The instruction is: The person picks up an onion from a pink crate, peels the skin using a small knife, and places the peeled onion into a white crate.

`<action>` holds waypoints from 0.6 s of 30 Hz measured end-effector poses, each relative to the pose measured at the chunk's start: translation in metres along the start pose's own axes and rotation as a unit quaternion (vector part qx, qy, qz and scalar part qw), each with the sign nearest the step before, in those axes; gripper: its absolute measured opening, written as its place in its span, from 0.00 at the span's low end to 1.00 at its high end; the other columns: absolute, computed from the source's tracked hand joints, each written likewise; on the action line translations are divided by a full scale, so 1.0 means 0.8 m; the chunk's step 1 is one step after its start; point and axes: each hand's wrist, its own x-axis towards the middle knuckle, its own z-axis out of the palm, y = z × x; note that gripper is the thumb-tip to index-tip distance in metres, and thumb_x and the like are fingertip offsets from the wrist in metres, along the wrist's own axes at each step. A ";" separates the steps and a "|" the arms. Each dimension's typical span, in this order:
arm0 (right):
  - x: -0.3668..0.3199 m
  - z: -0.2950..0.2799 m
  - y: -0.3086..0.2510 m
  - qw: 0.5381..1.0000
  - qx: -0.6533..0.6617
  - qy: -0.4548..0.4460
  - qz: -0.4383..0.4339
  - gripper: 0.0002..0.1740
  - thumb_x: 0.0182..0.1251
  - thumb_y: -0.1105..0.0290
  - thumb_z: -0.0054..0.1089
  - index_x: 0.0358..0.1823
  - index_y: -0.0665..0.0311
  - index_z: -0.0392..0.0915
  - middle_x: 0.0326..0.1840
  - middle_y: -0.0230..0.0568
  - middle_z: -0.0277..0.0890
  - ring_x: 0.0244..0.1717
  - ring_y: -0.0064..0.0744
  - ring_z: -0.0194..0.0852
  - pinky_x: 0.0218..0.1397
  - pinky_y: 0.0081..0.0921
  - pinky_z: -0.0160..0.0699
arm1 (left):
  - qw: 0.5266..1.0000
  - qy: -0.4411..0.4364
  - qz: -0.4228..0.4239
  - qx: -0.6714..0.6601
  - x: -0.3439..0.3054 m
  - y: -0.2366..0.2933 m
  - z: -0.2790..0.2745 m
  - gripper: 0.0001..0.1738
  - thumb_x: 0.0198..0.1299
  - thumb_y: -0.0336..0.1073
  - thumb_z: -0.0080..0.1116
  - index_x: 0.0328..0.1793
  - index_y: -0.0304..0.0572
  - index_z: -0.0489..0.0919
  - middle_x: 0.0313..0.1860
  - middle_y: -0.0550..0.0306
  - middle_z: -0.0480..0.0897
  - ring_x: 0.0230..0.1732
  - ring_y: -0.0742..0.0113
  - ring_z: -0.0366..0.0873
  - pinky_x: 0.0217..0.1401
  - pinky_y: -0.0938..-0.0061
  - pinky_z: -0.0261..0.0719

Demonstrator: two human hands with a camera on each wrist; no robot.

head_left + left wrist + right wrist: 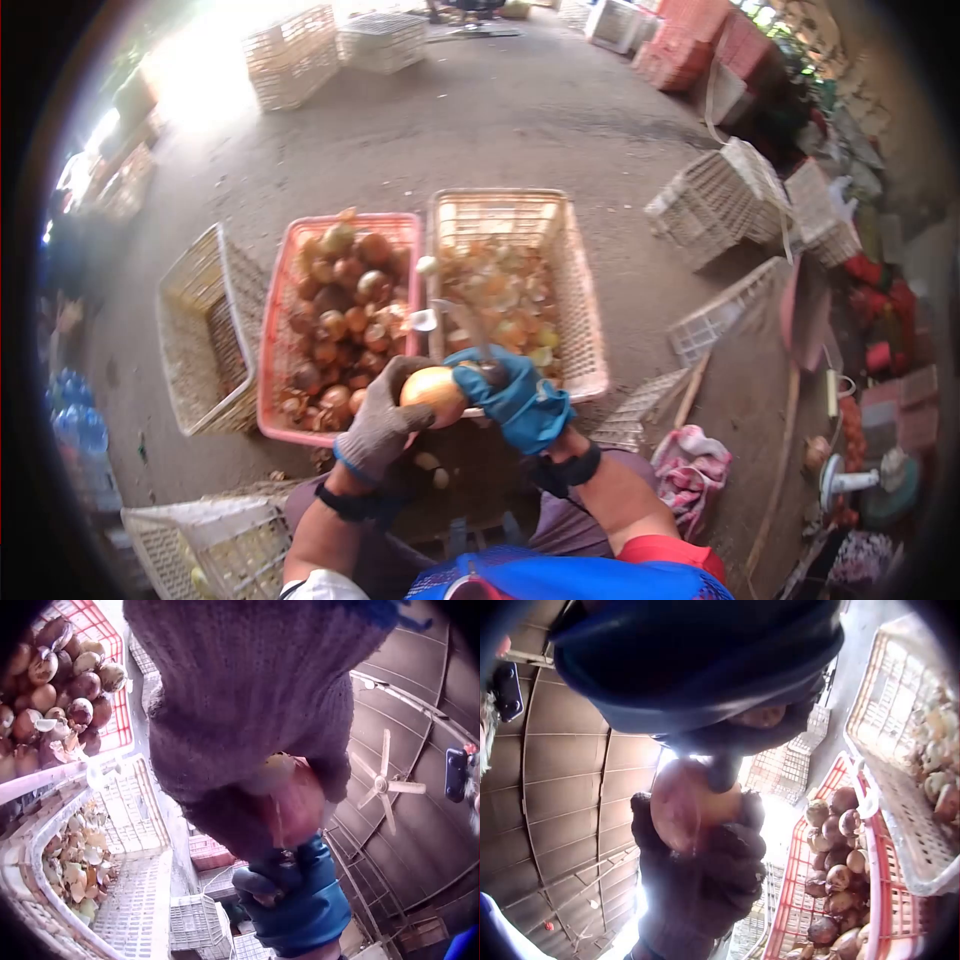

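Note:
My left hand, in a grey knit glove, grips a yellow onion with fingers curled round it. Against the onion's right side is my right hand in a blue glove. Its fingers are curled round a knife, whose blade points up and away from me over the right crate. In the right wrist view the onion sits between the two gloves, and the blue glove hides most of the knife. A pink crate of unpeeled onions stands just beyond the left hand.
Beside the pink crate is a white crate of onion skins and pale pieces. An unfilled-looking white crate leans at far left. More crates stand at right. A pink-white cloth lies by the right knee.

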 end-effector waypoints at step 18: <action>0.020 -0.030 0.011 0.965 -0.233 0.117 -0.040 0.25 0.78 0.66 0.64 0.72 0.66 0.76 0.44 0.44 0.90 0.37 0.24 0.85 0.47 0.28 0.86 | 0.994 0.057 0.055 -0.070 0.022 -0.009 -0.020 0.37 0.57 0.30 0.73 0.74 0.43 0.72 0.62 0.56 0.79 0.60 0.69 0.80 0.61 0.73 0.82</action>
